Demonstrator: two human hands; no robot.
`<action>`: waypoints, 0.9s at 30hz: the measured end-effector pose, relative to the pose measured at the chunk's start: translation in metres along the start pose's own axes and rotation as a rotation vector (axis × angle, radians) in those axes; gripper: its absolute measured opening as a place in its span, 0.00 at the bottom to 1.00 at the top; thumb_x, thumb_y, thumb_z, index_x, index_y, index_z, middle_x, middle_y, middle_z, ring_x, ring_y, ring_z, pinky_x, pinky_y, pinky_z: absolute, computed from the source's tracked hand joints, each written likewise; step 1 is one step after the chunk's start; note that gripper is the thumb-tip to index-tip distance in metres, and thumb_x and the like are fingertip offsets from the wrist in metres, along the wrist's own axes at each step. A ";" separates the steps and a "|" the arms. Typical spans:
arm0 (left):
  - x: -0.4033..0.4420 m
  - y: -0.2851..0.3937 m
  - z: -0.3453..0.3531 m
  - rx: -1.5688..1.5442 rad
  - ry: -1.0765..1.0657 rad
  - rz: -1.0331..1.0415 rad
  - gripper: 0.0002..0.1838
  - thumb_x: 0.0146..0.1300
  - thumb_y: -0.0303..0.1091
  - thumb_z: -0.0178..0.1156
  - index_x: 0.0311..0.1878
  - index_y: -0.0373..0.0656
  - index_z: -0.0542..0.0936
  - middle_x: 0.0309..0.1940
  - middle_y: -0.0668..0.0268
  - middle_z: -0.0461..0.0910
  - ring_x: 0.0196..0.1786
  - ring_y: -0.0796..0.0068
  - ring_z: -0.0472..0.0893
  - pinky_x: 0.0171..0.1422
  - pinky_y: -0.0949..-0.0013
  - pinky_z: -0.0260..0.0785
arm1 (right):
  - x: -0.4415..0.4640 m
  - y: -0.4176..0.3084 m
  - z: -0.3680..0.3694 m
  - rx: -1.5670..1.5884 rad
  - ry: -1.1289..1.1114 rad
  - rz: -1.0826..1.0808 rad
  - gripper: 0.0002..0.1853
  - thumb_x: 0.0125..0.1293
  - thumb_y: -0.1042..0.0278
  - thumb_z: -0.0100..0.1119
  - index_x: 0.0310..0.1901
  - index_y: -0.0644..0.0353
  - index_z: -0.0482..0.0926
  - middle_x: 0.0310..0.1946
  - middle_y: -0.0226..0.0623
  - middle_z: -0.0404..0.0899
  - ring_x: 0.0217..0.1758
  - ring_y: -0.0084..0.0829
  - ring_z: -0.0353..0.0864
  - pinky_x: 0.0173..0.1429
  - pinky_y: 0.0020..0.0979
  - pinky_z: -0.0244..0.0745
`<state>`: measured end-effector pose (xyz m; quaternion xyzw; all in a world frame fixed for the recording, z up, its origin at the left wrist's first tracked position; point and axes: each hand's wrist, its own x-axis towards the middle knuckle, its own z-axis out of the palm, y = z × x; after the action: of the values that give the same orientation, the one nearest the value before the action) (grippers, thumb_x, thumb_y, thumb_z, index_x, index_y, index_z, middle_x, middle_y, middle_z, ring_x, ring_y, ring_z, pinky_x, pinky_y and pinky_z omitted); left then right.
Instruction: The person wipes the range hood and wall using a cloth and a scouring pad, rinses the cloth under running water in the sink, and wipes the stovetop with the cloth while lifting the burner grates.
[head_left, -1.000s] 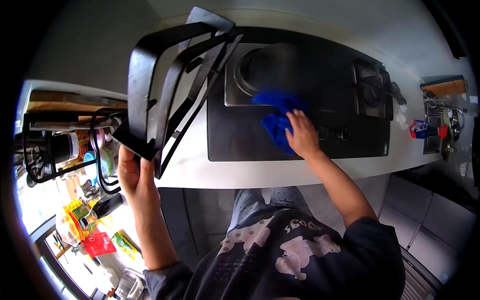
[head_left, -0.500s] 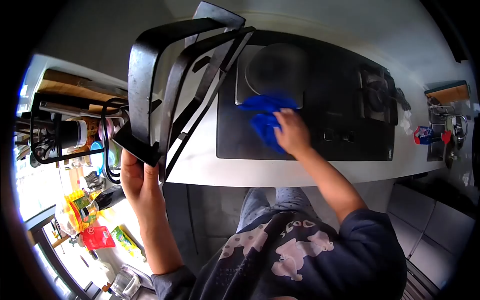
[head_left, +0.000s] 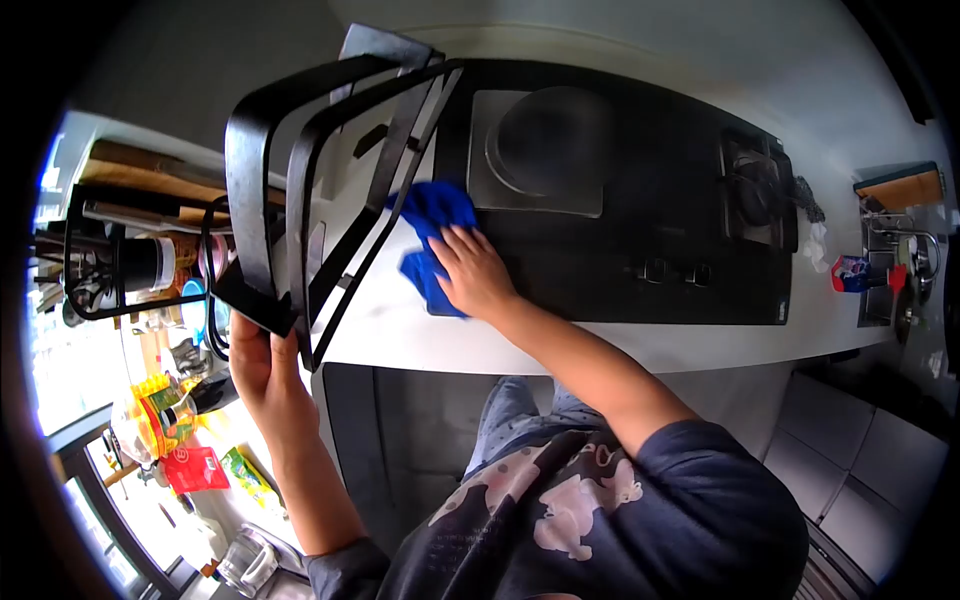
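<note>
My left hand [head_left: 268, 375] grips the lower end of a black metal rack [head_left: 250, 200] and holds it up over the counter's left part. Under my right hand [head_left: 472, 275] lies a blue cloth [head_left: 440, 205], pressed flat at the left edge of the black cooktop [head_left: 600, 260], partly over the white counter [head_left: 390, 345]. The fingers of my right hand are extended on the cloth. A square metal plate with a round dark burner [head_left: 550, 140] is just right of the cloth. Part of the cloth is behind the rack.
On the right are a second burner [head_left: 755, 190], two knobs [head_left: 655, 270], a blue and red package [head_left: 850, 273] and a sink faucet [head_left: 915, 237]. At left stand a wire rack [head_left: 70, 250] with jars, a dark bottle [head_left: 210, 393] and a red packet [head_left: 195, 469].
My right hand and the blue cloth have moved left across the cooktop to its left edge. My left hand and the rack have shifted slightly left.
</note>
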<state>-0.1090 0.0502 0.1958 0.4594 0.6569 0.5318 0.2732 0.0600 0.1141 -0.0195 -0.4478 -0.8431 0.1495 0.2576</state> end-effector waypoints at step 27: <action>0.044 -0.026 0.003 -0.318 -0.081 -0.022 0.17 0.62 0.24 0.53 0.55 0.33 0.67 0.47 0.67 0.72 0.50 0.80 0.70 0.57 0.77 0.59 | 0.149 0.097 -0.013 -0.449 -0.107 -0.083 0.19 0.51 0.61 0.54 0.43 0.64 0.74 0.42 0.47 0.74 0.50 0.42 0.72 0.65 0.39 0.57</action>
<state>-0.1333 0.0905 0.1754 0.4244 0.5580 0.6070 0.3743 0.0636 0.2927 -0.0110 -0.4504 -0.8852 -0.0288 0.1126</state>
